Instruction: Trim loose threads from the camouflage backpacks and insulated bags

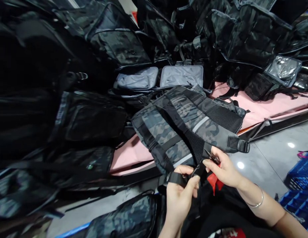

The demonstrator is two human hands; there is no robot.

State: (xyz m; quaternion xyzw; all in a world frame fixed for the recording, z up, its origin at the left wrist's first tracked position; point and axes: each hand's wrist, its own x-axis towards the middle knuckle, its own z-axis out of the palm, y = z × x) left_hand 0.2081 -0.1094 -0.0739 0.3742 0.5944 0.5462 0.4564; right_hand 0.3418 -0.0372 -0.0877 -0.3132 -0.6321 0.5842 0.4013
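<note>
A dark camouflage backpack (156,127) lies in front of me, with its padded shoulder straps and black mesh upward. My left hand (178,195) is closed on a black webbing strap (176,178) at the near end of one shoulder strap, by a small dark buckle (195,170). Close beside it, my right hand (225,170) grips small metal thread snips (211,156) with a red cloth piece (213,181) hanging from them. The right thumb and fingertips also meet the black webbing. The other shoulder strap (228,142) ends in a black plastic buckle (243,146) to the right.
Pink sheeting (273,107) covers the low surface under the bags. Open camouflage bags with grey lining (182,76) are piled behind, and black bags (94,115) at left. Another camouflage bag (131,216) is below. Blue plastic crates (301,175) stand on the tiled floor at right.
</note>
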